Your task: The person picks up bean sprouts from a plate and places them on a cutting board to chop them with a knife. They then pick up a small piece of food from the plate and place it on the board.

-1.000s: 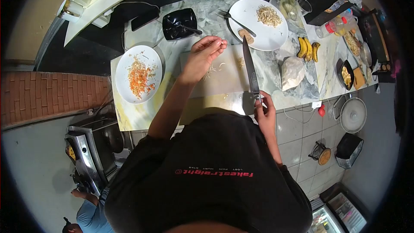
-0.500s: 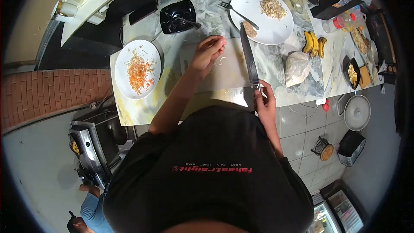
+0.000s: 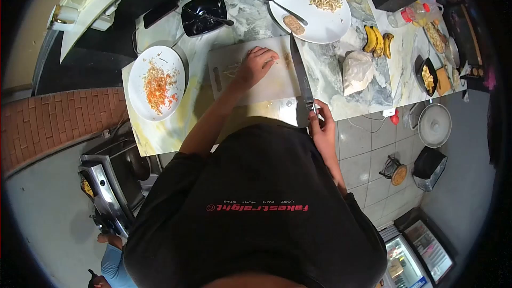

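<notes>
My right hand (image 3: 321, 124) grips the handle of a large knife (image 3: 302, 72). Its long dark blade points away from me, along the right side of the white cutting board (image 3: 261, 93). Over the board is my left hand (image 3: 257, 66), palm down with the fingers curled together; what lies under them is hidden. A few pale bean sprouts (image 3: 233, 69) lie on the board left of that hand. Small brown bits (image 3: 288, 61) sit between its fingertips and the blade.
A white plate (image 3: 341, 21) beyond the board holds bean sprouts, a fork (image 3: 288, 12) and a brown oval piece (image 3: 294, 25). Shredded orange and pale vegetables fill another plate (image 3: 136, 96) at left. Bananas (image 3: 377, 41), a white bag (image 3: 358, 73) and a black dish (image 3: 204, 13) stand around.
My left hand has come down onto the board, and sprouts now show left of it. The knife stays in my right hand at the board's right side. The whole view has shifted slightly.
</notes>
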The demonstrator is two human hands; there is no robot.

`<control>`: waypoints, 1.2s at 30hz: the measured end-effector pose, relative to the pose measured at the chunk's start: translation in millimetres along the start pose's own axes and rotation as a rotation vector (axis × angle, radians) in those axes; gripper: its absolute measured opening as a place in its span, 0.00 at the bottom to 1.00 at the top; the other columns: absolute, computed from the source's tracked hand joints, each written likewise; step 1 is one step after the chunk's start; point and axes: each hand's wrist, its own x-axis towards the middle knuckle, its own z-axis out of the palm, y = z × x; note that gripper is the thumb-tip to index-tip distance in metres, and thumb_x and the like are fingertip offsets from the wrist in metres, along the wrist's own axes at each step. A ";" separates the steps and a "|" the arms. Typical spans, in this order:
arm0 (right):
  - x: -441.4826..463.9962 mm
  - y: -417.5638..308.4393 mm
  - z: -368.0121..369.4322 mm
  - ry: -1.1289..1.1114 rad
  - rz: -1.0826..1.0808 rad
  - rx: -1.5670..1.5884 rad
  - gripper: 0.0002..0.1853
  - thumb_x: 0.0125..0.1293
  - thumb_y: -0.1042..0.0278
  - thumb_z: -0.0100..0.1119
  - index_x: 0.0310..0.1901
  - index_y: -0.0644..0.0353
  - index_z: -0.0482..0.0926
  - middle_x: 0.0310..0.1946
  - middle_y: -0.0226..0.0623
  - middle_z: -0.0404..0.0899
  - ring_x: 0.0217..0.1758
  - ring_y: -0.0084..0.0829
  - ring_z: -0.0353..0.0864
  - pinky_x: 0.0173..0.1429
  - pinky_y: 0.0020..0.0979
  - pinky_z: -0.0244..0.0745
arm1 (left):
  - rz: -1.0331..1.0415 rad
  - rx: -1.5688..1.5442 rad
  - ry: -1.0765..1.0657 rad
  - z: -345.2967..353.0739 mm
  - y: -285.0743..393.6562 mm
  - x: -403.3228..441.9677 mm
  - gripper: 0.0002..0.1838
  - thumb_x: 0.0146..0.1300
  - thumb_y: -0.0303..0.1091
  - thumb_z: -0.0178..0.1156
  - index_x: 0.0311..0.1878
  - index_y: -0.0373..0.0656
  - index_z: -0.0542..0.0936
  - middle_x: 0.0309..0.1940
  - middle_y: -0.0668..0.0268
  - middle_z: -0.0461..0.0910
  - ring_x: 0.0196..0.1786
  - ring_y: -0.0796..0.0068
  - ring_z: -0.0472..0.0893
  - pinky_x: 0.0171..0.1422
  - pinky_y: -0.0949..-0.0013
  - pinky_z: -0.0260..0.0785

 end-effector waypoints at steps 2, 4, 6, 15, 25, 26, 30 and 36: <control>6.1 0.7 0.4 -0.032 -0.001 -0.026 0.19 0.77 0.74 0.58 0.67 0.56 0.76 0.35 0.22 0.75 0.28 0.12 0.66 0.30 0.20 0.61 | 0.042 0.038 0.059 0.9 -6.2 -9.4 0.13 0.61 0.27 0.68 0.50 0.45 0.83 0.45 0.63 0.82 0.55 0.55 0.78 0.64 0.54 0.69; 9.4 -2.9 2.0 -0.043 -0.007 -0.067 0.19 0.77 0.74 0.59 0.66 0.56 0.76 0.35 0.23 0.75 0.28 0.12 0.67 0.30 0.21 0.62 | 0.008 0.061 0.115 -6.2 4.6 -13.3 0.15 0.60 0.27 0.68 0.51 0.45 0.82 0.48 0.63 0.81 0.57 0.56 0.77 0.64 0.55 0.69; 11.4 -5.3 2.8 -0.029 -0.044 -0.173 0.19 0.76 0.73 0.59 0.66 0.56 0.77 0.33 0.28 0.77 0.26 0.15 0.67 0.29 0.23 0.63 | -0.018 0.082 0.167 -10.7 13.3 -19.9 0.16 0.60 0.27 0.68 0.52 0.46 0.82 0.50 0.63 0.80 0.58 0.58 0.77 0.64 0.57 0.68; 1.7 -23.9 10.7 -0.064 -0.110 -0.373 0.19 0.74 0.75 0.58 0.65 0.58 0.77 0.34 0.38 0.82 0.22 0.23 0.72 0.28 0.30 0.67 | -0.072 0.332 0.160 -14.9 18.4 -37.5 0.16 0.59 0.31 0.70 0.51 0.48 0.82 0.44 0.67 0.80 0.52 0.60 0.78 0.61 0.55 0.68; -6.7 -18.8 13.9 -0.028 -0.128 -0.372 0.19 0.76 0.76 0.56 0.67 0.56 0.76 0.30 0.31 0.77 0.25 0.18 0.66 0.28 0.27 0.63 | -0.106 0.277 0.186 -11.7 16.8 -15.5 0.12 0.60 0.31 0.71 0.47 0.50 0.83 0.45 0.68 0.79 0.54 0.61 0.77 0.63 0.57 0.67; -7.7 -18.3 14.3 -0.023 -0.127 -0.372 0.19 0.76 0.76 0.56 0.67 0.56 0.76 0.30 0.31 0.77 0.25 0.18 0.67 0.28 0.27 0.63 | -0.096 0.300 0.147 -12.4 15.2 -10.9 0.12 0.60 0.32 0.71 0.47 0.50 0.83 0.45 0.68 0.79 0.54 0.61 0.77 0.64 0.56 0.67; -9.0 -13.9 12.2 -0.017 -0.124 -0.361 0.20 0.76 0.76 0.56 0.67 0.55 0.76 0.31 0.32 0.77 0.24 0.19 0.69 0.28 0.28 0.63 | -0.092 0.273 0.014 -12.5 4.3 -2.3 0.10 0.60 0.31 0.71 0.44 0.49 0.82 0.45 0.68 0.79 0.55 0.60 0.77 0.64 0.56 0.67; -7.6 -15.6 17.5 -0.028 -0.159 -0.435 0.20 0.74 0.79 0.55 0.66 0.60 0.75 0.39 0.49 0.83 0.33 0.40 0.82 0.40 0.36 0.75 | -0.045 0.259 0.113 -1.0 -0.6 -8.3 0.07 0.59 0.30 0.71 0.39 0.48 0.82 0.42 0.67 0.79 0.51 0.59 0.78 0.61 0.57 0.68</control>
